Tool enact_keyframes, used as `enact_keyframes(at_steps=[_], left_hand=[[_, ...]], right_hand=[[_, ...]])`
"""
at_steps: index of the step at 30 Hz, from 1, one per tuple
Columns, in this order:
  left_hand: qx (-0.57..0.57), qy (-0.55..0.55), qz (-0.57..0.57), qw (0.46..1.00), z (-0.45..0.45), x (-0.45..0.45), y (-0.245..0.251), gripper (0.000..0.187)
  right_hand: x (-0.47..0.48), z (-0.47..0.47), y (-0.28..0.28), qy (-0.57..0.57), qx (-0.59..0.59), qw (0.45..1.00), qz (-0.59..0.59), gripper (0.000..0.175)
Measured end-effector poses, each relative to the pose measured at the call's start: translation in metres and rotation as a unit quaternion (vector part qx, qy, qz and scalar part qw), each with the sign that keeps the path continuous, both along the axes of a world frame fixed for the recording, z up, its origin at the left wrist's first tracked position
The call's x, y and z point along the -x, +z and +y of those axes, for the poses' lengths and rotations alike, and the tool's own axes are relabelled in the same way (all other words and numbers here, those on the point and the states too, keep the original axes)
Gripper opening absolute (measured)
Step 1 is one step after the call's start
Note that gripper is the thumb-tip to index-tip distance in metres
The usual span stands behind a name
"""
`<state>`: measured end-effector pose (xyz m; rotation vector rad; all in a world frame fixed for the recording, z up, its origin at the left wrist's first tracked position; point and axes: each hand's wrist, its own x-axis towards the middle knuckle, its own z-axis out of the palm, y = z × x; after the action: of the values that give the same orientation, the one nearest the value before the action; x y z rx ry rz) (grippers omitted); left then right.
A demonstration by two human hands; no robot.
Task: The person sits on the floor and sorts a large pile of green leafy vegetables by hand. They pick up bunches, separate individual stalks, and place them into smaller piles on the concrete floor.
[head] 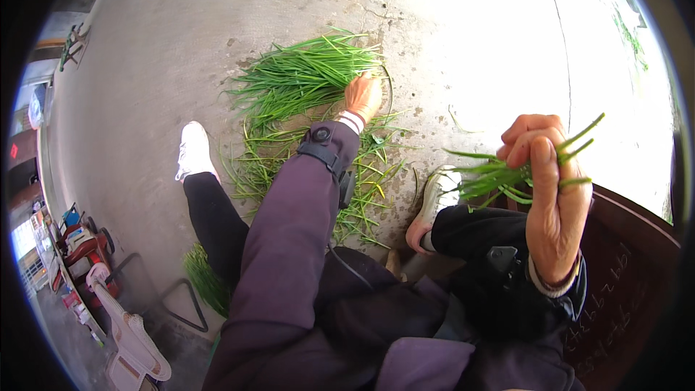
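My left hand [364, 96] reaches down to the right-hand end of a pile of long green chives [304, 73] on the concrete floor. Its fingertips are turned away and hidden, so whether they grip any stalks is unclear. Raised at the right, my right hand [554, 179] is closed around a small bunch of chives [494, 176], whose ends stick out on both sides of the fist. Between my feet, loose stalks and trimmings [369, 190] lie scattered, some yellowed. A thin dark cord [390, 89] curves beside my left hand.
White shoes [195, 149] stand on both sides of the scattered stalks. Another bundle of chives [206, 277] lies beside my left leg. A dark brown panel [624, 260] bearing handwriting is close at my right. A light-coloured chair [127, 331] and a red wheeled object [81, 250] are at left.
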<state>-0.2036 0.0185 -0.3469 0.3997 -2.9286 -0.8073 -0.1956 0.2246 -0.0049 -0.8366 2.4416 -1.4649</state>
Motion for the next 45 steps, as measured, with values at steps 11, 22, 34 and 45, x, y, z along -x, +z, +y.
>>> enact_keyframes(at_steps=[11,22,34,45], left_hand=[[-0.346,0.063,0.113,0.929,-0.042,-0.065,0.209,0.016],[-0.636,0.107,0.077,0.760,-0.110,-0.148,0.338,0.008],[-0.649,0.098,0.062,0.752,-0.095,-0.195,0.374,0.005],[-0.572,0.139,0.059,0.806,-0.062,-0.184,0.366,0.012]], right_hand=[[-0.001,-0.010,-0.004,-0.041,0.192,0.979,0.049,0.037],[-0.012,-0.067,-0.032,0.079,0.291,0.932,-0.200,0.033],[-0.046,-0.096,-0.030,0.251,0.195,0.884,-0.342,0.017],[-0.065,-0.104,-0.031,0.306,0.176,0.847,-0.398,0.021]])
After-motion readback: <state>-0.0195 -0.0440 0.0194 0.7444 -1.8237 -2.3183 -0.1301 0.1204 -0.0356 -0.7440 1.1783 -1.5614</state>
